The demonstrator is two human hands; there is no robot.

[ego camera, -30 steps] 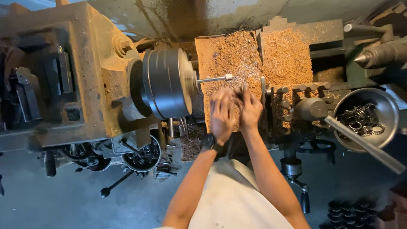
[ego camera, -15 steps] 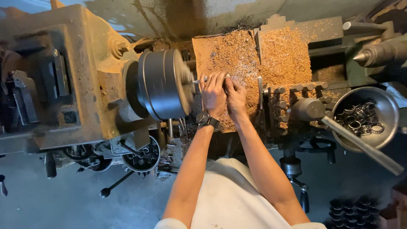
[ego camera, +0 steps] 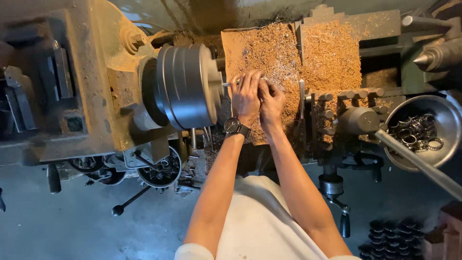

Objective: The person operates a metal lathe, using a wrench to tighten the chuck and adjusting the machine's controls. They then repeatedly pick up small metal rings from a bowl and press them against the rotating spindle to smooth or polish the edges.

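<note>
I stand at an old metal lathe. Its grey chuck holds a thin metal spindle that sticks out to the right. My left hand, with a dark wristwatch, is wrapped over the spindle's end. My right hand presses against it from the right, fingers curled at the same spot. Whatever small piece the fingers pinch is hidden by both hands. Brown metal shavings cover the bed behind them.
The tool post with bolt heads stands right of my hands. A steel bowl of metal rings sits at the far right, with a long lever across it. The tailstock point is upper right. Dark stacked rings lie on the floor.
Both hands have moved left from beside the tool post to the spindle end by the chuck and closed around it.
</note>
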